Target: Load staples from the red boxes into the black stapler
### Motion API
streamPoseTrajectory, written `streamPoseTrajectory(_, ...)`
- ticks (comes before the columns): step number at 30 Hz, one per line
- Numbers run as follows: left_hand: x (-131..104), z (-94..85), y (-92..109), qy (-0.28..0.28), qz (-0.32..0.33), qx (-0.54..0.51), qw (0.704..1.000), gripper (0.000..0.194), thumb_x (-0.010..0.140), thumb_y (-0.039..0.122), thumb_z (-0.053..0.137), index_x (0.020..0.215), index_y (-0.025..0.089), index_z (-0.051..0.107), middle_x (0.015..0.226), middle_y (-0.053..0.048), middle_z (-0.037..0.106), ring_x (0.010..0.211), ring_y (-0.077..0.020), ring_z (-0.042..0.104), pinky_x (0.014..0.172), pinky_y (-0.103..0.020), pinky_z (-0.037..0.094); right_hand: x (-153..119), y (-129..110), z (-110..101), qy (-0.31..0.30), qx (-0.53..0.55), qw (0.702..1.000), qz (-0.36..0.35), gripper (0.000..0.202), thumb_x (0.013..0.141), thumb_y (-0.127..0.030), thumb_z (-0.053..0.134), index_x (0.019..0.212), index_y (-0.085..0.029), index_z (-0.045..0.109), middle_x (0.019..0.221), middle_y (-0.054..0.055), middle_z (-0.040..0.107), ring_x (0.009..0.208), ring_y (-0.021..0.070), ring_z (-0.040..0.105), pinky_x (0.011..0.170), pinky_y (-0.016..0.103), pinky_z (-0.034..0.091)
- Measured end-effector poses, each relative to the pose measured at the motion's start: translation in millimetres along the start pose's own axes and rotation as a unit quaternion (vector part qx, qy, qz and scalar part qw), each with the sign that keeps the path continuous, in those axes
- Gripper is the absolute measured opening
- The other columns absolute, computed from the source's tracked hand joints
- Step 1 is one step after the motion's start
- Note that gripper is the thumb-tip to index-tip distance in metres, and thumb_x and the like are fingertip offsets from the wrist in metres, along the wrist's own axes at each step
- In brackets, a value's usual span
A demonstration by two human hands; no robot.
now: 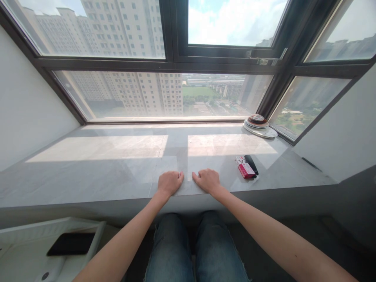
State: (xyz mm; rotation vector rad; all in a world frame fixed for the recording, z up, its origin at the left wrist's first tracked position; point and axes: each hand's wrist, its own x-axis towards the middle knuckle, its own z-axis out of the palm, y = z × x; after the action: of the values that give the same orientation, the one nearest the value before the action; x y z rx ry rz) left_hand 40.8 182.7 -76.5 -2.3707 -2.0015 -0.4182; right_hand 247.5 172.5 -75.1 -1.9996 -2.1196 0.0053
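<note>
My left hand [170, 183] rests as a loose fist on the grey marble windowsill [88, 176], close to its front edge. Beside it, a short gap apart, my right hand [207, 180] is curled in the same way. Both thumbs point inward toward each other, and nothing shows in either hand. To the right of my right hand lies a small red and white box [246, 169]. Against it lies a black object [252, 164] that looks like a stapler.
Stacked plates or lids [257, 124] sit in the sill's far right corner. Dark-framed windows [173, 64] close off the back. Below the sill at left, a black phone-like slab [71, 243] lies on a white rimmed surface [23, 262]. My knees [173, 239] are under the front edge.
</note>
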Motion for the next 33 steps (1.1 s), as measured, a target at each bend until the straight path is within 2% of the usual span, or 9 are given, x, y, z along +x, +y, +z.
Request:
streamPoseTrajectory(5,-1.9,-7.7,0.9,0.023,0.034,-0.014,0.999,0.054,0.102,0.045,0.034,0.076,0.024,0.076,0.097,-0.010,0.073,0.101,-0.0254,0.065,0.091,-0.039,0.047,3.3,-1.0,-3.6,0.041,0.032,0.999,-0.001,0.064,0.108,-0.051,0.030,0.078,-0.022,0.078,0.087,0.011,0.075,0.087,0.0250,0.069,0.080,0.033,0.048)
streamPoseTrajectory(9,0.3,-10.6,1.2,0.078,0.060,-0.063,0.993,0.050,0.101,0.036,0.037,0.068,0.024,0.072,0.138,-0.001,0.062,0.126,-0.0239,0.055,0.111,-0.042,0.040,1.8,2.6,-7.7,0.079,0.069,0.994,-0.025,0.049,0.106,-0.033,0.039,0.076,-0.024,0.076,0.112,0.005,0.074,0.106,0.0233,0.063,0.086,0.030,0.049)
streamPoseTrajectory(11,3.6,-8.4,-0.5,0.089,0.063,-0.098,0.989,0.052,0.102,0.034,0.035,0.065,0.025,0.071,0.144,0.004,0.057,0.137,-0.0221,0.048,0.120,-0.043,0.032,1.7,4.4,-9.3,0.092,0.092,0.991,-0.041,0.049,0.104,-0.026,0.039,0.070,-0.024,0.075,0.127,0.000,0.069,0.114,0.0223,0.060,0.090,0.030,0.050)
streamPoseTrajectory(15,13.6,0.0,-8.3,0.048,0.051,-0.143,0.987,0.057,0.101,0.030,0.032,0.057,0.025,0.067,0.148,0.009,0.052,0.147,-0.0216,0.036,0.126,-0.051,0.018,3.5,6.9,-10.8,0.117,0.126,0.983,-0.065,0.053,0.099,-0.018,0.036,0.062,-0.024,0.074,0.140,-0.004,0.061,0.123,0.0218,0.056,0.102,0.029,0.048)
streamPoseTrajectory(18,20.4,5.4,-15.4,0.028,0.016,-0.168,0.985,0.051,0.097,0.029,0.038,0.059,0.025,0.071,0.156,0.012,0.040,0.152,-0.0250,0.026,0.125,-0.059,0.011,4.7,8.1,-10.1,0.121,0.153,0.979,-0.052,0.055,0.097,-0.016,0.034,0.060,-0.022,0.074,0.145,-0.003,0.055,0.118,0.0220,0.062,0.103,0.029,0.048)
streamPoseTrajectory(22,23.3,8.3,-21.7,0.038,-0.004,-0.181,0.983,0.046,0.098,0.030,0.038,0.080,0.029,0.080,0.161,0.016,0.028,0.155,-0.0269,0.013,0.124,-0.064,0.004,5.0,10.0,-6.4,0.109,0.183,0.977,-0.012,0.051,0.094,-0.018,0.037,0.061,-0.020,0.076,0.150,-0.001,0.050,0.099,0.0207,0.070,0.092,0.028,0.054)
streamPoseTrajectory(26,21.9,8.5,-23.5,0.053,-0.006,-0.178,0.983,0.046,0.099,0.028,0.038,0.085,0.022,0.081,0.164,0.012,0.023,0.156,-0.0306,0.005,0.123,-0.065,0.004,4.4,11.3,-4.5,0.101,0.185,0.977,-0.013,0.051,0.094,-0.019,0.036,0.061,-0.018,0.076,0.155,0.001,0.042,0.081,0.0169,0.071,0.081,0.027,0.057)
streamPoseTrajectory(30,22.1,6.1,-20.1,0.049,0.003,-0.182,0.982,0.044,0.100,0.028,0.040,0.087,0.023,0.082,0.163,0.011,0.027,0.156,-0.0322,0.006,0.123,-0.065,0.004,4.3,6.6,-5.8,0.119,0.147,0.981,-0.049,0.053,0.097,-0.019,0.035,0.065,-0.023,0.077,0.153,-0.004,0.046,0.120,0.0223,0.061,0.115,0.038,0.038)
streamPoseTrajectory(33,23.2,2.9,-15.2,0.024,0.033,-0.175,0.984,0.046,0.102,0.037,0.039,0.085,0.031,0.082,0.161,0.015,0.030,0.156,-0.0298,0.010,0.124,-0.065,0.006,3.3,0.2,-6.5,0.120,0.124,0.981,-0.091,0.053,0.102,-0.022,0.034,0.075,-0.025,0.079,0.148,-0.004,0.053,0.134,0.0222,0.049,0.123,0.045,0.022)
